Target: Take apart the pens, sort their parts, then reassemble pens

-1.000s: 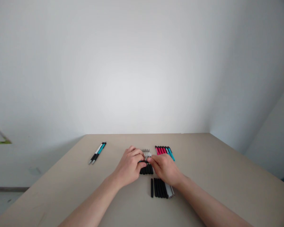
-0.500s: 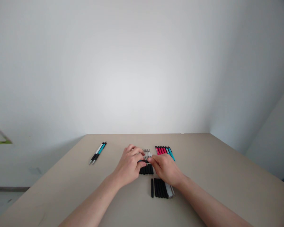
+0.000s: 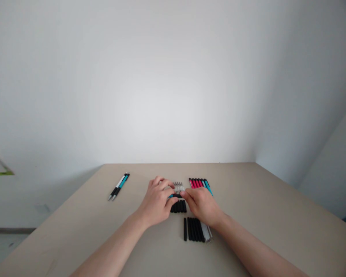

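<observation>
My left hand (image 3: 160, 199) is closed around the blue barrel of a pen (image 3: 177, 196), held level above the middle of the table. The pen's black grip section points right, toward my right hand (image 3: 204, 204). That hand pinches with thumb and forefinger at the pen's tip end; the tip itself is hidden by the fingers. Just below the pen lies a row of short black grips (image 3: 178, 206). Behind it are small clear plastic pieces (image 3: 179, 189) and silvery pen tips (image 3: 177, 183), partly covered by my left fingers.
Two finished-looking pens (image 3: 118, 187) lie at the left of the table (image 3: 103, 234). Pink and blue pen barrels (image 3: 198, 183) are lined up behind my right hand. Nearer me are black tubes (image 3: 194, 229) and white refills (image 3: 206, 232), partly under my right wrist. A wall (image 3: 173, 96) bounds the table's back.
Both hands stay in nearly the same place. The left fingers have shifted slightly left, and more of the blue barrel and black grip shows between the hands.
</observation>
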Demonstrator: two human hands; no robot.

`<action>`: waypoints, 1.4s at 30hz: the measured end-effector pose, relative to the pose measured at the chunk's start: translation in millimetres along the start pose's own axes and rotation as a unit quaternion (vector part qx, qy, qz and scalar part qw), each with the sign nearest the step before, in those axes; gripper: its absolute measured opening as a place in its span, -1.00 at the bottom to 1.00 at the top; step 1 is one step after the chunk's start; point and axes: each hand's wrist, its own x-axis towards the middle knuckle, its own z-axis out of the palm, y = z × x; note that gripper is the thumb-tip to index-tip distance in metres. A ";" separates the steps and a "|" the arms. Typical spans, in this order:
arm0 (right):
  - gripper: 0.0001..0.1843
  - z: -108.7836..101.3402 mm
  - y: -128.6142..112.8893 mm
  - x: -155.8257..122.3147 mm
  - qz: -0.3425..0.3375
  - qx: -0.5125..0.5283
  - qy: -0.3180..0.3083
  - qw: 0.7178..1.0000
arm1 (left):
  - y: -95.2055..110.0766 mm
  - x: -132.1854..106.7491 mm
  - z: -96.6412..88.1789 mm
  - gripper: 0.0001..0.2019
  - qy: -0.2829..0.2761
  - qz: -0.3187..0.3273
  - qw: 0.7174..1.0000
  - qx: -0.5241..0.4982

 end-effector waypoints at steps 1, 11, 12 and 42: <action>-0.54 0.0 0.0 0.0 0.001 0.001 0.001 1.000 | 0.0 -0.2 -0.2 -0.88 -0.002 0.003 1.000 0.001; -0.55 -2.1 -1.8 0.8 0.031 0.038 0.007 0.999 | -1.4 1.6 0.4 -0.90 0.053 -0.010 0.998 0.021; -0.56 -2.9 -2.5 1.0 0.039 0.049 0.006 0.998 | -1.5 2.1 -0.1 -0.90 0.067 -0.018 0.997 0.037; -0.61 -7.7 -7.7 0.7 0.025 0.071 -0.020 0.997 | -64.3 -5.5 0.4 -0.83 0.041 -0.412 0.909 0.045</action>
